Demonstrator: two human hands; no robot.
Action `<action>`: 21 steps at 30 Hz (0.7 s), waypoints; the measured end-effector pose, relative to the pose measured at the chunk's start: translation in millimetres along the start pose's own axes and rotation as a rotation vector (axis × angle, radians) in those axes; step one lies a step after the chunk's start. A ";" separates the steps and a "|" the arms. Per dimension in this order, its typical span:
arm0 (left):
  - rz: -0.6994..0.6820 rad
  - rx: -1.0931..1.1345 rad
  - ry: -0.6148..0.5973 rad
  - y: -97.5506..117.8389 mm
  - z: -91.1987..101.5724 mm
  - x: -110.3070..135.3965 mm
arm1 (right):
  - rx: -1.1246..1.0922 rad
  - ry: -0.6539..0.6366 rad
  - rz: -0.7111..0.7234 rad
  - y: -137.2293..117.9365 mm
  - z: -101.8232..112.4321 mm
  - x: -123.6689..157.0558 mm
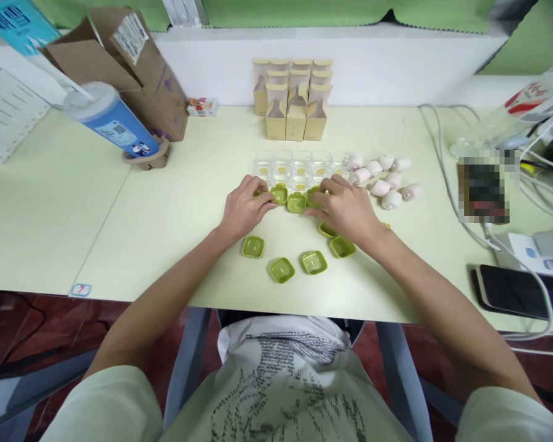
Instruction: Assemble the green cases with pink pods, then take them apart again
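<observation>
My left hand rests on the pale green table, its fingers curled and pinched on a small green square tray. My right hand mirrors it, fingertips pinched on another green tray. A third green tray sits between the two hands. Several more green trays lie loose nearer to me. Just beyond the hands stands a row of clear plastic cups with yellow marks inside.
Pinkish-white rounded pieces lie in a heap right of the cups. Small tan cartons stand stacked at the back wall. A tilted blue cylinder and brown cardboard boxes are at the left. Cables, a phone and devices crowd the right.
</observation>
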State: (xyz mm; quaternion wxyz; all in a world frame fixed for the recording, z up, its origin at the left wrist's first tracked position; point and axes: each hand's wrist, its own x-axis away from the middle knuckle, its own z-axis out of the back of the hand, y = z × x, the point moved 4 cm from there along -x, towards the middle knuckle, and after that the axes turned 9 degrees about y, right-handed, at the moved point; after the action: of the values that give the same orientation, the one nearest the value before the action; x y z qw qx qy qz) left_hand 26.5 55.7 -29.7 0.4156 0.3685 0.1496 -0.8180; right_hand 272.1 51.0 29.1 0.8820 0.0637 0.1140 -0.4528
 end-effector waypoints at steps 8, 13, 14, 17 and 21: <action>-0.012 0.040 -0.061 -4.7 1.2 3.0 | -0.012 0.001 0.052 -13.2 -5.9 -18.0; 0.050 0.052 -0.072 -6.1 8.0 5.0 | -0.091 0.140 -0.113 28.2 8.8 5.8; 0.065 0.067 -0.073 -6.3 9.0 5.2 | -0.121 0.133 -0.140 38.4 10.6 12.3; 0.092 0.117 -0.066 -6.1 10.4 4.9 | -0.199 0.069 -0.128 57.2 9.3 27.5; 0.097 0.120 -0.070 -5.8 8.4 5.4 | -0.150 0.028 -0.099 54.4 -0.5 31.6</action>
State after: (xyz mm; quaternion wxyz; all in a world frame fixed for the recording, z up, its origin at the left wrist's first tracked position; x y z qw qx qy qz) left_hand 15.8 51.5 -28.3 0.4366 0.3707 0.0678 -0.8169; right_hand 334.1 58.0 21.0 0.8591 -0.0019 0.1632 -0.4851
